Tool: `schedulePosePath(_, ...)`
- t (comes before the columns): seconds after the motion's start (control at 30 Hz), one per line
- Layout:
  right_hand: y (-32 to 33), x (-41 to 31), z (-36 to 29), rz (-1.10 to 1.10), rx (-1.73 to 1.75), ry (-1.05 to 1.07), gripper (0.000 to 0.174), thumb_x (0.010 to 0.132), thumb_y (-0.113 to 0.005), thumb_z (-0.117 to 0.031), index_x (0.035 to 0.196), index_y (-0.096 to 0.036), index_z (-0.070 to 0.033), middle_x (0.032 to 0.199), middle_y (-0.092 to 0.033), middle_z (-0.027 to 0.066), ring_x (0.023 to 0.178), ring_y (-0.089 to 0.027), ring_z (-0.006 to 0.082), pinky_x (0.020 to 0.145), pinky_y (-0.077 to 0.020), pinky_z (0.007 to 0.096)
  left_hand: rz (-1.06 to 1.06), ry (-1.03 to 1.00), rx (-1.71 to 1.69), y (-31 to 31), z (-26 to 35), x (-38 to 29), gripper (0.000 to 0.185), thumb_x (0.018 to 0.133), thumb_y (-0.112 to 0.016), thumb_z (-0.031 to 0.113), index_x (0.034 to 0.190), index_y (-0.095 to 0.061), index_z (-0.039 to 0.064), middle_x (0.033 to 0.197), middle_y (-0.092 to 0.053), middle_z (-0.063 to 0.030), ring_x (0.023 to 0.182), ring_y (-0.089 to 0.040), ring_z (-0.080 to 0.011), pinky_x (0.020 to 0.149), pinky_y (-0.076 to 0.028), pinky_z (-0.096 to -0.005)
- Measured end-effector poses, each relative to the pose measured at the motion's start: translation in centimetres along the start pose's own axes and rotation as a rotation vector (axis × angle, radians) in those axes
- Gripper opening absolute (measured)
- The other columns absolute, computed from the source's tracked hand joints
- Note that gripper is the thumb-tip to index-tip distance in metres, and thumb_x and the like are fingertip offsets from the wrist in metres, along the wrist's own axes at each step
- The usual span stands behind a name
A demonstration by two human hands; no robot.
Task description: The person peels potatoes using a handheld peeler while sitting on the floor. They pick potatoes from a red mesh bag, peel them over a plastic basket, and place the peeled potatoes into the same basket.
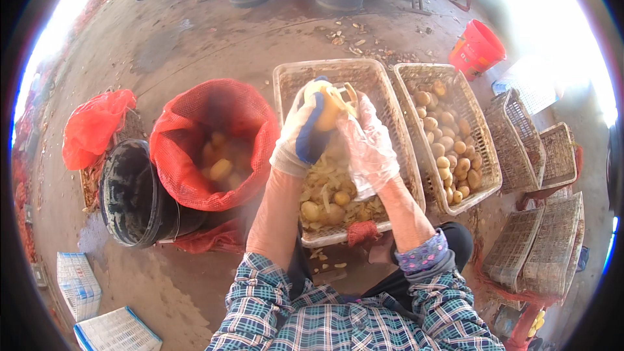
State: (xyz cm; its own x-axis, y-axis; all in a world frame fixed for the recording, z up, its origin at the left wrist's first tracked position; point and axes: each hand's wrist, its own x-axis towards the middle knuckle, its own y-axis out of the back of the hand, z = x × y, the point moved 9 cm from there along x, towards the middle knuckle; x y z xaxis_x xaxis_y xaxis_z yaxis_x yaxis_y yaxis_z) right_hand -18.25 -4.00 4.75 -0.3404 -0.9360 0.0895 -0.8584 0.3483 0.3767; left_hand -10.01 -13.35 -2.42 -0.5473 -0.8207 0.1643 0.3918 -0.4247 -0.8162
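My left hand, in a white knit glove with a blue-coated palm, grips a pale, mostly peeled potato. Against the potato's right side is my right hand, in a clear plastic glove. Its fingers are closed around what looks like a peeler, largely hidden by the fingers and pale strips of peel. Both hands are above a dirty white plastic crate. Inside that crate lie peel strips and several potatoes, partly covered by my arms.
Left of the crate, a red mesh sack contains peeled potatoes, beside a black bucket. A second crate of unpeeled potatoes stands right. Farther right are stacked crates and a red bucket.
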Motion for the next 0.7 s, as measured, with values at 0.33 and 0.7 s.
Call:
schedulePosePath(0.33,-10.3,-6.6,1.4,0.059,0.869,-0.022,0.046,0.101,-0.051,-0.016,0.144,-0.037,-0.008,0.121,-0.060,0.0126,0.106,-0.062,0.0200,0.084,-0.0527,0.0298,0.047,-0.085,-0.237,0.4,7.8,-2.5,0.050,0.092,-0.067,0.040,0.129,-0.055,0.008,0.110,-0.063,-0.0068,0.099,-0.063,-0.0256,0.087,-0.055,-0.0445)
schedulePosePath(0.7,-6.3,-2.0,-5.9,0.060,0.237,0.110,0.059,0.096,-0.061,-0.011,0.148,-0.034,-0.006,0.131,-0.060,0.0149,0.110,-0.060,0.0157,0.086,-0.0513,0.0281,-0.027,-0.031,-0.332,1.0,6.7,-2.9,0.052,0.094,-0.062,0.047,0.125,-0.056,0.007,0.117,-0.065,-0.0109,0.105,-0.063,-0.0275,0.090,-0.053,-0.0421)
